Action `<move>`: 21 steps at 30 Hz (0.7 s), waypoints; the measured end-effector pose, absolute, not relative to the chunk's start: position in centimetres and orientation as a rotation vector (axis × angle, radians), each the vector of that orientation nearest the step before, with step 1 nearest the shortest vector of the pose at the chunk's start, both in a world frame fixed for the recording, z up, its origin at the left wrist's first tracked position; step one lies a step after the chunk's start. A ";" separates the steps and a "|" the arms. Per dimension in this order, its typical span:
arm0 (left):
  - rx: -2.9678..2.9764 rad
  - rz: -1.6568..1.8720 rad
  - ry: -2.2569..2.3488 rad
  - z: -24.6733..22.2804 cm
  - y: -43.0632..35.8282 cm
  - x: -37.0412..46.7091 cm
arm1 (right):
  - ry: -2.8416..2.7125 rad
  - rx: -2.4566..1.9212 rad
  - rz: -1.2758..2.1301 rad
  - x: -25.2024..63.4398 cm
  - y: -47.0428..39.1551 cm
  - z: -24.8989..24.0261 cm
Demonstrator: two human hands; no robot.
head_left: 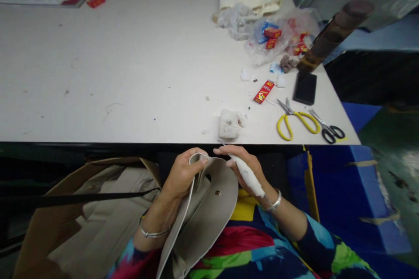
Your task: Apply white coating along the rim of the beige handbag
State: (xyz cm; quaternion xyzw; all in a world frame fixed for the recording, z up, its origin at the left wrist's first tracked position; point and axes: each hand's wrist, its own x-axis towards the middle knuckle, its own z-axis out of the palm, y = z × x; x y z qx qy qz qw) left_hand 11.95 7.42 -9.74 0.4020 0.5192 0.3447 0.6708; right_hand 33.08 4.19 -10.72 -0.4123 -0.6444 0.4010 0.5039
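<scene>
My left hand (pixel 183 173) pinches the upper edge of a beige fabric piece (pixel 214 213), which hangs curved over my lap and has a small dark metal part on its inner face. Just right of that edge, my right hand (pixel 244 166) is wrapped round a white-handled tool (pixel 248 176); a thin tip shows near the fingertips. On the table's front edge, above my right hand, lies a whitish block (pixel 230 124) with worn holes.
Yellow-handled scissors (pixel 297 123), black-handled scissors (pixel 329 128), a phone (pixel 305 88), a red packet (pixel 264 91) and plastic bags (pixel 278 37) lie on the table (pixel 131 61). A post (pixel 334 37) rises at right. An open carton (pixel 42 226) holds beige pieces.
</scene>
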 end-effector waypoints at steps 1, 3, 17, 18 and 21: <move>0.978 0.764 1.184 -9.3 7.2 12.0 | -1.523 -1.022 1.038 32.8 4.0 -10.7; 1.124 0.729 1.212 -8.4 6.7 12.3 | -1.492 -1.083 1.139 32.3 3.7 -10.4; 1.617 0.638 1.249 -5.1 4.1 13.2 | -1.202 -1.114 1.478 31.3 1.5 -7.9; 1.614 0.636 1.221 -4.9 4.0 13.2 | -1.214 -1.104 1.482 31.4 1.5 -7.7; 1.581 0.654 1.150 -4.5 3.8 13.2 | -1.250 -1.092 1.444 31.6 1.5 -7.3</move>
